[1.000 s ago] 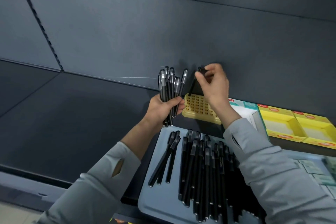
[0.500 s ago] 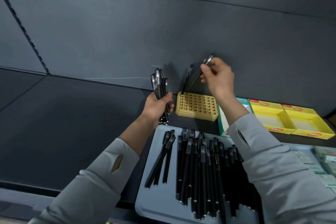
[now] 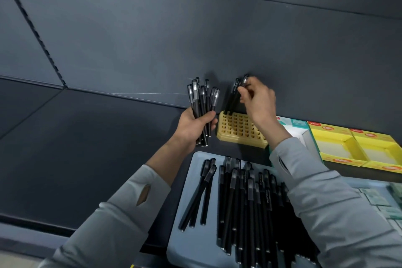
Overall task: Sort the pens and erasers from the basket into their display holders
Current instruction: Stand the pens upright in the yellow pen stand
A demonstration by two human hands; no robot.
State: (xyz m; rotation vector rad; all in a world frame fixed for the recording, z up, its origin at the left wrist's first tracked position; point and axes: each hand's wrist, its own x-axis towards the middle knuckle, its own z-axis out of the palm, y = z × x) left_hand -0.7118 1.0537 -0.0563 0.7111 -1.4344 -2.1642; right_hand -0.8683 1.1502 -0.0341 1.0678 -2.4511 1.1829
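Since the moment before, the right hand (image 3: 257, 98) had dropped. The pen (image 3: 237, 99) it pinched by the cap now stood in the yellow holder (image 3: 239, 129), just beside the first pen (image 3: 230, 98). The left hand (image 3: 193, 126) clasped a bundle of pens (image 3: 202, 102). I judged the job barely begun: many loose pens (image 3: 245, 202) lay in the grey basket (image 3: 185, 243), and the yellow boxes (image 3: 339, 146) held nothing.

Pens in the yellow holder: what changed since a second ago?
The right hand brought a second pen down into the yellow holder, beside the first pen standing in its back-left corner, and pinches its top. Half a second ago that pen was in the air above the holder. The left hand holds its bundle of pens as before. The loose pens on the grey tray have not moved.
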